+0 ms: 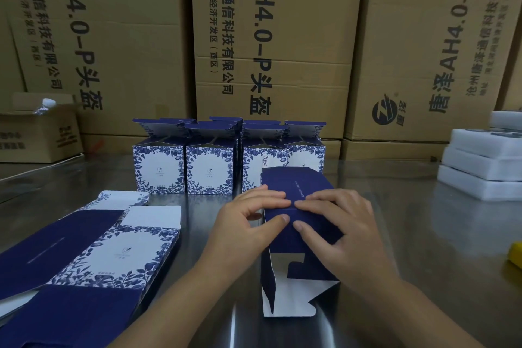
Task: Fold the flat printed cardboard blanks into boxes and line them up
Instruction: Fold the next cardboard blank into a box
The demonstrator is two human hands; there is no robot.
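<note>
Your left grip (244, 220) pinched the half-folded box (299, 182) along its top crease, with the fingers laid over the navy top panel and the thumb pressed against the side panel facing you. Your right grip (339, 220) clasped the same crease in the same way from the other side, and its thumb nearly met the left one.

That box sat on the steel table (423, 234) right of centre. Its open end faced you, and the white-lined flaps splayed out onto the surface. It sat just in front of the right end of the folded boxes (210, 169); whether it touched them could not be told. Those blue-and-white floral boxes stood upright side by side, with more behind them, and all had their top flaps raised.

To your left lay the flat blanks (113, 251), stacked with the printed side up and angled across the table, well apart from the box you held.

White foam trays (485, 161) were piled at the far right, and a yellow object (515, 256) showed at the right edge. Large brown shipping cartons (282, 37) lined the back. A smaller open carton (36, 135) at the far left held a water bottle (45, 106).
</note>
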